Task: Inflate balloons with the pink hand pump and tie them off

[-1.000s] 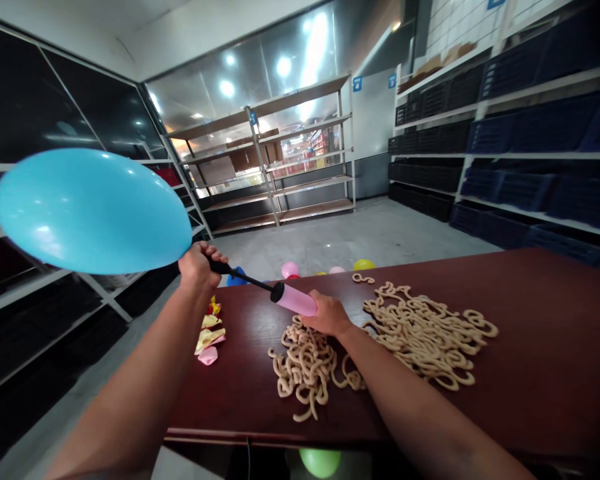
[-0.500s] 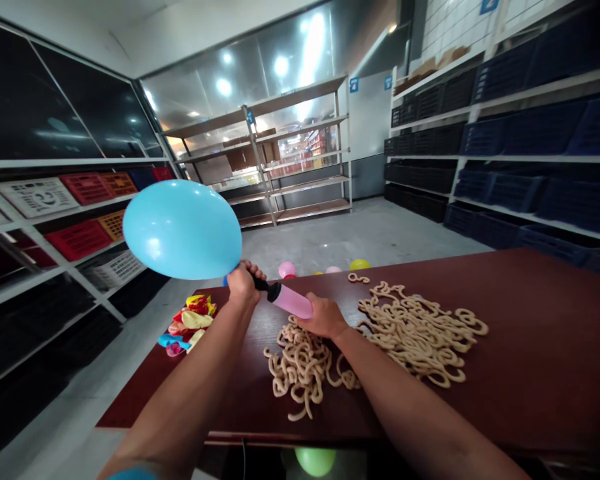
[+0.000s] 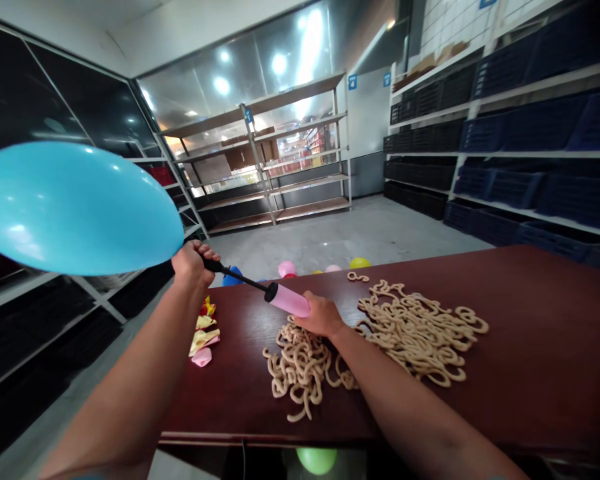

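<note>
A large inflated light-blue balloon (image 3: 75,210) fills the left of the view, its neck at my left hand (image 3: 190,263). That hand is closed round the black end of a hand pump together with the balloon's neck. The pump's black rod (image 3: 240,280) is drawn out from the pink barrel (image 3: 289,301). My right hand (image 3: 323,315) is closed on the pink barrel, resting on a heap of beige curled pieces (image 3: 305,370) on the dark red table (image 3: 540,373).
A bigger heap of beige curls (image 3: 420,330) lies right of my right hand. Flat uninflated balloons (image 3: 205,337) lie at the table's left end. Inflated balloons (image 3: 359,263) sit on the floor beyond; a green one (image 3: 316,460) is under the table. Shelving lines the walls.
My left hand has pulled away from the barrel to the left, drawing the pump rod out again. The balloon has swung left with it and looks larger.
</note>
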`<state>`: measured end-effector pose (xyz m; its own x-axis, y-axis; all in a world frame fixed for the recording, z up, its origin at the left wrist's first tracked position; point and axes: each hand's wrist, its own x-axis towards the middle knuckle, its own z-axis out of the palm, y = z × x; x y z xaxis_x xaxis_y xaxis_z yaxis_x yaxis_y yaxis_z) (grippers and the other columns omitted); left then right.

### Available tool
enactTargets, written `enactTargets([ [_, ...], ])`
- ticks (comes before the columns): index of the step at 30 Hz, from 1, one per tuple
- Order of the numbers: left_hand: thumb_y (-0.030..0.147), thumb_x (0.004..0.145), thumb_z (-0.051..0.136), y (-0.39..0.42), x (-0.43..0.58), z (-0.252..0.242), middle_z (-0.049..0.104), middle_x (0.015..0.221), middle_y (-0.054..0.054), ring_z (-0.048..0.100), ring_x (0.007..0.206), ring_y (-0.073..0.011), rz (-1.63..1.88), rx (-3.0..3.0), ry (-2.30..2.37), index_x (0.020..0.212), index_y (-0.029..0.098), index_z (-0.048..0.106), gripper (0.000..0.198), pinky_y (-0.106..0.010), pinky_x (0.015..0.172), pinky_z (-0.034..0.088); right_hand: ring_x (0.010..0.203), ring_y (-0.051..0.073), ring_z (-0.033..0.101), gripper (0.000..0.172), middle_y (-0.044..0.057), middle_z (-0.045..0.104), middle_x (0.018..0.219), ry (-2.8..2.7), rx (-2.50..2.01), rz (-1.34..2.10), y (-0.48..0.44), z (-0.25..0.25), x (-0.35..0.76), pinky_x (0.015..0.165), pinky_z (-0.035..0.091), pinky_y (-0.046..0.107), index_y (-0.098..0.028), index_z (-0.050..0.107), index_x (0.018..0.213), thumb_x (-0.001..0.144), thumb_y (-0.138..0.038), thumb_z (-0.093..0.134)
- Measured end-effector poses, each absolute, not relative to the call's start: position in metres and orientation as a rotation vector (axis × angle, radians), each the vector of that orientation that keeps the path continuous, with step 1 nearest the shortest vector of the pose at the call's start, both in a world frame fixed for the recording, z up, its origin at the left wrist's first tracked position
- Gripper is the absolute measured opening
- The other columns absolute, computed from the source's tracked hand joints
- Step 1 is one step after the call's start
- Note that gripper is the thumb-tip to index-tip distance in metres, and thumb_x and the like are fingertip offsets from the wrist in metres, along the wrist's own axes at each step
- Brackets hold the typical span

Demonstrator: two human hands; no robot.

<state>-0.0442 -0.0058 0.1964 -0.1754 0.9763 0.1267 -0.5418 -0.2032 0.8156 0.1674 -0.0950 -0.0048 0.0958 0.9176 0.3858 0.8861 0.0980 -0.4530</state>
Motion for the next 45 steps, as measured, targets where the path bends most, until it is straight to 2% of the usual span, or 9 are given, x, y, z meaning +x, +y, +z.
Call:
enactTargets([
  [6, 0.006, 0.058, 0.038, -0.009, -0.007, 0.157, 0.022, 0.045, 0.007, 0.025, 0.033, -0.0065, 1.529, 0.726, 0.799, 0.057, 0.019, 0.026, 0.017, -0.02, 0.035, 0.024, 0.077, 0.022, 0.063, 0.04, 0.005, 0.066, 0.085, -1.788, -1.816, 0.06, -0.097, -0.006, 0.167, 0.063, 0.039, 0.028, -0.021, 0.051, 0.092, 0.067, -0.051, 0.059],
  [12, 0.011, 0.064, 0.041, -0.024, 0.025, 0.122, 0.024, 0.045, 0.007, 0.026, 0.033, -0.0061, 1.492, 0.697, 0.827, 0.059, 0.02, 0.026, 0.018, -0.02, 0.036, 0.023, 0.077, 0.023, 0.063, 0.042, 0.006, 0.066, 0.083, -1.798, -1.828, 0.06, -0.099, -0.003, 0.166, 0.064, 0.04, 0.029, -0.02, 0.052, 0.093, 0.067, -0.053, 0.059],
  [16, 0.009, 0.063, 0.042, -0.023, 0.016, 0.131, 0.023, 0.046, 0.008, 0.026, 0.033, -0.006, 1.48, 0.685, 0.795, 0.059, 0.02, 0.026, 0.02, -0.02, 0.036, 0.025, 0.079, 0.023, 0.063, 0.043, 0.005, 0.066, 0.086, -1.798, -1.809, 0.041, -0.1, 0.0, 0.165, 0.065, 0.041, 0.029, -0.021, 0.051, 0.094, 0.066, -0.053, 0.06],
  [22, 0.005, 0.056, 0.038, -0.01, -0.031, 0.185, 0.024, 0.045, 0.006, 0.025, 0.033, -0.0065, 1.58, 0.771, 0.768, 0.057, 0.019, 0.026, 0.019, -0.021, 0.035, 0.026, 0.078, 0.022, 0.062, 0.041, 0.004, 0.065, 0.083, -1.77, -1.762, 0.044, -0.097, -0.001, 0.169, 0.064, 0.041, 0.029, -0.021, 0.051, 0.091, 0.064, -0.048, 0.063],
  [26, 0.004, 0.056, 0.038, -0.001, -0.049, 0.203, 0.024, 0.046, 0.006, 0.025, 0.033, -0.0061, 1.618, 0.799, 0.751, 0.057, 0.019, 0.027, 0.019, -0.02, 0.034, 0.025, 0.076, 0.021, 0.061, 0.04, 0.004, 0.065, 0.083, -1.746, -1.749, 0.071, -0.095, -0.004, 0.169, 0.062, 0.04, 0.028, -0.021, 0.051, 0.093, 0.064, -0.047, 0.062],
  [39, 0.006, 0.059, 0.04, -0.017, 0.021, 0.117, 0.027, 0.045, 0.007, 0.028, 0.033, -0.0061, 1.501, 0.621, 0.856, 0.059, 0.019, 0.031, 0.015, -0.019, 0.036, 0.024, 0.078, 0.023, 0.063, 0.041, 0.006, 0.066, 0.084, -1.815, -1.856, 0.06, -0.1, -0.002, 0.165, 0.065, 0.039, 0.029, -0.02, 0.053, 0.093, 0.068, -0.052, 0.059],
  [45, 0.007, 0.061, 0.039, -0.019, 0.016, 0.129, 0.025, 0.045, 0.007, 0.027, 0.033, -0.0064, 1.485, 0.663, 0.822, 0.058, 0.019, 0.028, 0.017, -0.021, 0.037, 0.025, 0.081, 0.022, 0.062, 0.044, 0.005, 0.065, 0.086, -1.815, -1.834, 0.077, -0.101, 0.003, 0.166, 0.066, 0.039, 0.028, -0.02, 0.052, 0.096, 0.067, -0.052, 0.06],
])
